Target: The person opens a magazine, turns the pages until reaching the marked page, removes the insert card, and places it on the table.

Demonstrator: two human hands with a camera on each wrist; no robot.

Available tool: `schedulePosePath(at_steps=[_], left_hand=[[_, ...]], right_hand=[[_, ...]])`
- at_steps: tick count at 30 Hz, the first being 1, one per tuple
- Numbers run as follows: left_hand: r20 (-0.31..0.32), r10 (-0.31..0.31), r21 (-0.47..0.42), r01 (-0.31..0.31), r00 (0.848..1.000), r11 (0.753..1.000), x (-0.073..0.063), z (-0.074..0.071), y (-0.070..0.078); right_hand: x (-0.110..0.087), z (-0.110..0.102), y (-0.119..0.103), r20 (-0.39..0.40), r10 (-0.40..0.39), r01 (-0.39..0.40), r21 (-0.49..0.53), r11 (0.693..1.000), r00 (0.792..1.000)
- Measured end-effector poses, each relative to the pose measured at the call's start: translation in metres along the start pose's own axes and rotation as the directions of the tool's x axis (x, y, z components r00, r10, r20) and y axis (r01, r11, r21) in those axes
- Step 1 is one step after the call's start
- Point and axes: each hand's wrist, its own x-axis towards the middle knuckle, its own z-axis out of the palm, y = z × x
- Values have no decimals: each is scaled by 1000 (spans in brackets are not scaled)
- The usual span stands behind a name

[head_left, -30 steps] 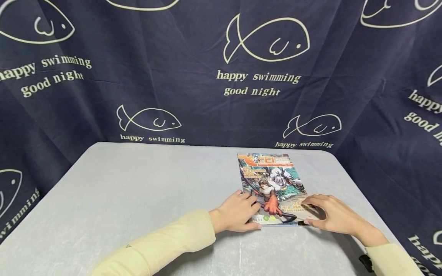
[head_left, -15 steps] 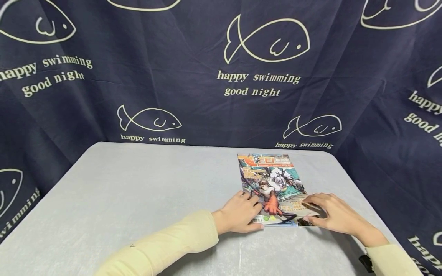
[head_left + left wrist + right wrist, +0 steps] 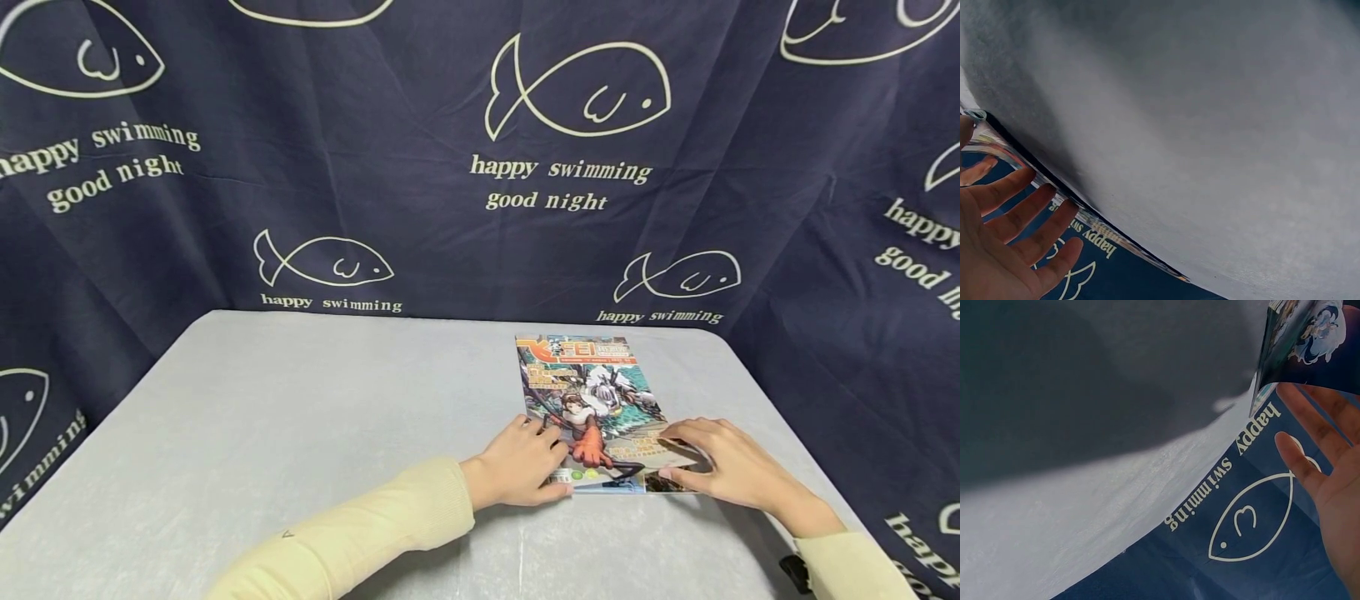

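A magazine [image 3: 592, 400] with a colourful illustrated cover lies flat on the right part of the table. My left hand [image 3: 519, 462] rests on its lower left side, and in the left wrist view the fingers [image 3: 1041, 240] of that hand lie along the spine edge, fairly straight. At the lower right corner, my right hand [image 3: 738, 468] pinches the raised front cover between thumb and fingers. Beneath the lifted corner a strip of printed inner page [image 3: 667, 481] shows. The right wrist view has the bent-up cover [image 3: 1322, 344] with a picture on its inner face.
The magazine lies on a light grey table [image 3: 300, 417] with rounded back corners. Behind it and at the sides hangs a dark blue curtain [image 3: 435, 150] with white fish drawings and lettering. Something black [image 3: 793, 573] sits at my right wrist.
The cover's lower right corner has risen a little in my right hand, baring more of the page below. My left hand has shifted slightly to the right.
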Motion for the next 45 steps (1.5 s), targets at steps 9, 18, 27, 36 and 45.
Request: schedulePosePath(at_steps=[9, 18, 27, 36, 45], left_hand=[[14, -13, -20, 14, 1000, 1000, 0, 0, 1], [10, -9, -22, 9, 1000, 1000, -1, -3, 0], [-5, -7, -27, 7, 1000, 1000, 1, 1, 1], [8, -9, -1, 9, 1000, 1000, 2, 1, 2], [38, -43, -4, 43, 998, 999, 4, -3, 6]], right_hand=[[-3, 2, 4, -24, -9, 10, 8, 1000, 1000], [-4, 2, 4, -33, 2, -2, 17, 1000, 999], [-1, 1, 4, -50, -15, 16, 14, 1000, 999], [0, 1, 4, -63, -11, 11, -4, 1000, 998], [0, 1, 6, -80, -2, 1, -19, 1000, 997]])
